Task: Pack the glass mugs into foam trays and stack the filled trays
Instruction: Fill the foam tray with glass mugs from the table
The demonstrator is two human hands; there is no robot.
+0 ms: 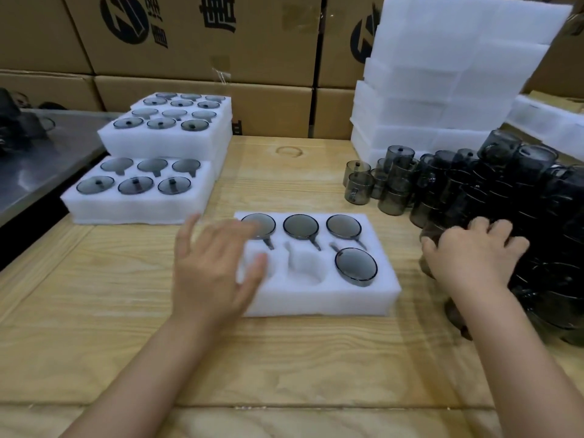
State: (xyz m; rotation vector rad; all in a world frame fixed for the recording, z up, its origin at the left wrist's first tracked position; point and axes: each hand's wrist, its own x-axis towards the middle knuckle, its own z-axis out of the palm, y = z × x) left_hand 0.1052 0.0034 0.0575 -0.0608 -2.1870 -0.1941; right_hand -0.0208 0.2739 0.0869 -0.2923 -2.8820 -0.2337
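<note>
A white foam tray [316,298] lies on the wooden table in front of me. Three smoky glass mugs fill its back row and one mug [356,266] sits in the front right pocket. The front left and front middle pockets are empty. My left hand [211,267] hovers over the tray's left side, fingers spread, holding nothing; it is blurred. My right hand [471,254] grips a dark glass mug [430,236] at the near edge of a big pile of mugs [505,191] on the right.
Two filled foam trays sit at the left: a single one [139,207] in front and a stack [164,143] behind it. A tall stack of empty foam trays [442,90] stands at the back right. Cardboard boxes [205,42] wall the back. A metal table [38,159] adjoins at the left.
</note>
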